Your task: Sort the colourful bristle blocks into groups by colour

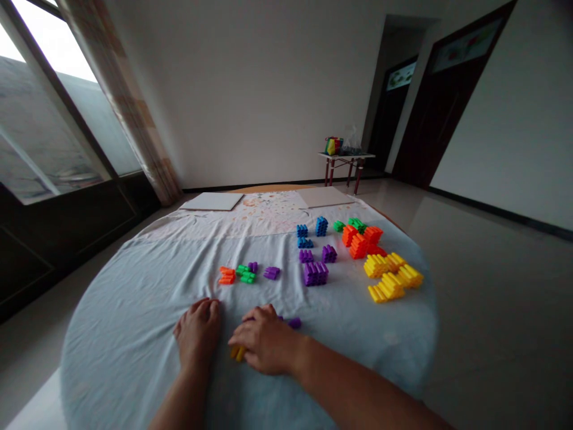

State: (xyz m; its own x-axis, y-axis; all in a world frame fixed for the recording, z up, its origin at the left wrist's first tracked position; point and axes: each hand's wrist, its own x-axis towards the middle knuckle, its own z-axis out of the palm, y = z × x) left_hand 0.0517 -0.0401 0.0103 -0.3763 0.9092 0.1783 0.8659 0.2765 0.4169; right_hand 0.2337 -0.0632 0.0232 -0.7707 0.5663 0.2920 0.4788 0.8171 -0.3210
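Observation:
My left hand (pixel 198 331) rests on the pale blue tablecloth, fingers bent and close together; nothing shows in it. To its right, my right hand (pixel 268 339) lies over a few small pieces. A yellow piece (pixel 238 353) sticks out under its fingers, and a purple piece (pixel 294 323) shows just beyond its knuckles. Whether the fingers grip anything is hidden. Ahead of the hands lie orange pieces (pixel 227 275), green pieces (pixel 246 274) and a small purple group (pixel 271 273).
Toward the right of the round table (pixel 134 286) stand stacks of purple (pixel 316 273), blue (pixel 321 226), orange (pixel 359 245) and yellow pieces (pixel 387 286), with green ones (pixel 357 224) behind. Two flat boards (pixel 213 201) (pixel 324 197) lie at the far edge. A side table (pixel 347 156) stands beyond.

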